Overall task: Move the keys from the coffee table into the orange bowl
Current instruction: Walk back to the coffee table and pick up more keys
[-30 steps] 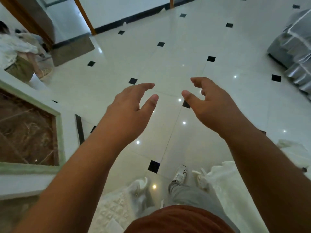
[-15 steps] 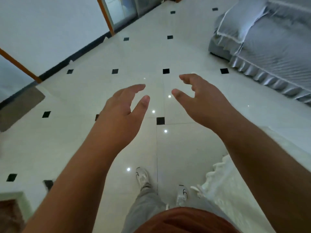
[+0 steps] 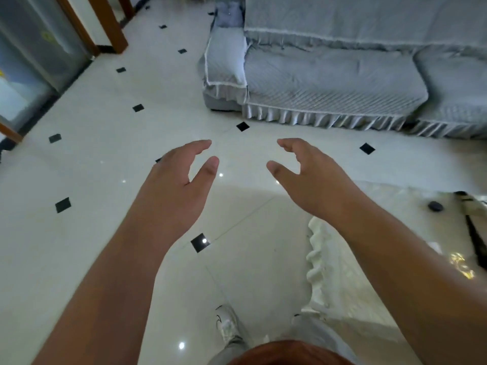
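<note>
My left hand (image 3: 179, 185) and my right hand (image 3: 311, 180) are held out in front of me over the tiled floor, fingers loosely curved, holding nothing. A table covered with a white lace cloth (image 3: 350, 259) enters at the lower right, partly behind my right forearm. On it lie a small dark round object (image 3: 434, 206) and a dark strap (image 3: 474, 238). No keys and no orange bowl are visible.
A grey covered sofa (image 3: 329, 80) fills the upper right. Glossy white floor tiles with black diamond insets (image 3: 105, 154) spread to the left. A wooden door frame (image 3: 110, 25) and a glass door (image 3: 26, 61) stand at the upper left. My shoes show at the bottom.
The view has swung to the right: the marble-topped table at the left is gone, and the sofa and lace-covered table have come in. Both hands stay raised and empty.
</note>
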### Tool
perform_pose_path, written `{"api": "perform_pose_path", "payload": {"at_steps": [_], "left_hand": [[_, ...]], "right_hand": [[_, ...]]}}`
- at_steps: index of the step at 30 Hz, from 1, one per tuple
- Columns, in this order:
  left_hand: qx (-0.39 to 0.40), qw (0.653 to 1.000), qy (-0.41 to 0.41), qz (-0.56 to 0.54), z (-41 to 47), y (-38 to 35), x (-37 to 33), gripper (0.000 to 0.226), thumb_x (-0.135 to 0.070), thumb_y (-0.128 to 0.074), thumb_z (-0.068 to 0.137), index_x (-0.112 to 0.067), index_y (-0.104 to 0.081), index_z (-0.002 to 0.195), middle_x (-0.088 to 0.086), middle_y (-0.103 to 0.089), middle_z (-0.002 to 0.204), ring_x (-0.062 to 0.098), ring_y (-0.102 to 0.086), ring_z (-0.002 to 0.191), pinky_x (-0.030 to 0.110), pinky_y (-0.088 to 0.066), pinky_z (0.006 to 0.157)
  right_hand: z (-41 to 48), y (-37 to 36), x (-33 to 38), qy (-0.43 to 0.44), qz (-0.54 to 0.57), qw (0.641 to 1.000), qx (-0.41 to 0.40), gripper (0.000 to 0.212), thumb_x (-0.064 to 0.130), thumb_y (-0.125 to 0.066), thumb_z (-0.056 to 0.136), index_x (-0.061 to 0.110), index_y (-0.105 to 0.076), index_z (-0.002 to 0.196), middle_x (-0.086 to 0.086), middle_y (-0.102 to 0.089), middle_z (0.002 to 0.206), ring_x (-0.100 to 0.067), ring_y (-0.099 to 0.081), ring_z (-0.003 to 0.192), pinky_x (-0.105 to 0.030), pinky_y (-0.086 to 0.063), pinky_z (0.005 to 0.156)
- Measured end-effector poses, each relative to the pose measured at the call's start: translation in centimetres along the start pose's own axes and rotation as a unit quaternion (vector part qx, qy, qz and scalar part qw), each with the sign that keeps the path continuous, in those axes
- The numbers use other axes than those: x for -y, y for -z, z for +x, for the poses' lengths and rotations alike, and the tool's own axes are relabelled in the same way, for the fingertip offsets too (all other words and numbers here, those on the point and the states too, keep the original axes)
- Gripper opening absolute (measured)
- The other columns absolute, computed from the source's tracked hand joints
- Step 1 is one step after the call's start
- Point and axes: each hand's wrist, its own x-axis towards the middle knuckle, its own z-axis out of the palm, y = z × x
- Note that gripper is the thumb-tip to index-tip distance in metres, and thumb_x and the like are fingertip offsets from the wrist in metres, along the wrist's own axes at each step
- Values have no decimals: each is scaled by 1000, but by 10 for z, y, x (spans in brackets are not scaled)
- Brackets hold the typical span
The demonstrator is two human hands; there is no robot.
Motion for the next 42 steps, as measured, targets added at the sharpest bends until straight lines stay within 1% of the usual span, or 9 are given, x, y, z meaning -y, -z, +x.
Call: {"api": "perform_pose_path", "payload": {"at_steps": [5, 9, 11, 16, 24, 30, 32, 35, 42], "left_hand": [[65, 996, -58, -13, 34, -9, 4, 40, -55, -43, 94, -50, -46, 134, -28, -45, 132, -7, -42, 111, 20, -32, 91], [140, 986, -91, -5, 54, -32, -8, 41, -56, -41, 94, -50, -43, 135, -31, -42, 129, -10, -42, 102, 38, -36, 105], [157, 982, -104, -2, 69, -42, -13, 41, -58, -41, 94, -52, -42, 135, -32, -41, 127, -14, -43, 98, 41, -36, 106], [167, 980, -112, 4, 109, -60, -19, 41, -59, -41, 93, -52, -43, 133, -25, -46, 137, -4, -44, 113, 40, -37, 105], [154, 981, -107, 42, 196, -77, -47, 41, -61, -40, 93, -54, -41, 133, -27, -44, 138, -2, -42, 124, 37, -37, 105], [111, 982, -149, 42, 266, -102, -94, 41, -57, -42, 94, -50, -44, 134, -24, -49, 133, -3, -43, 117, 24, -32, 90], [116, 979, -162, 39, 277, -113, -108, 41, -58, -43, 94, -50, -44, 134, -22, -49, 134, -3, -44, 117, 25, -33, 91], [136, 974, -178, 41, 291, -130, -128, 41, -58, -43, 93, -50, -45, 133, -21, -50, 135, 0, -46, 119, 30, -37, 95], [199, 953, -228, 35, 343, -187, -177, 41, -58, -43, 93, -50, -45, 132, -17, -52, 134, 5, -44, 126, 43, -39, 105]], "right_hand": [[-3, -5, -4, -67, 4, 996, -53, 57, 59, -47, 90, 40, -36, 143, 12, -44, 144, -1, -44, 105, -26, -32, 85], [-8, 0, -16, -114, 14, 990, -87, 57, 59, -48, 89, 41, -36, 142, 14, -46, 142, 5, -43, 91, -27, -32, 83], [0, 4, -25, -133, 17, 986, -102, 57, 60, -48, 89, 41, -36, 142, 13, -45, 143, 4, -43, 96, -29, -34, 84], [38, 11, -44, -160, 50, 979, -119, 56, 60, -48, 89, 42, -36, 141, 16, -45, 143, -5, -47, 115, -29, -35, 90], [140, 29, -68, -132, 113, 979, -104, 58, 60, -49, 89, 39, -37, 142, 15, -46, 142, -4, -48, 114, -30, -36, 93], [214, 90, -91, -96, 105, 980, -141, 60, 62, -49, 88, 36, -39, 141, 14, -49, 139, -6, -50, 113, -30, -39, 86], [223, 108, -100, -97, 102, 978, -151, 60, 62, -49, 88, 36, -40, 141, 14, -49, 139, -6, -50, 116, -29, -38, 86], [227, 129, -116, -109, 96, 977, -159, 59, 61, -49, 88, 37, -39, 141, 15, -47, 140, -2, -48, 106, -30, -38, 89], [237, 160, -169, -193, 71, 956, -209, 59, 63, -49, 87, 40, -40, 140, 12, -50, 139, -1, -48, 99, -29, -37, 86]]}}
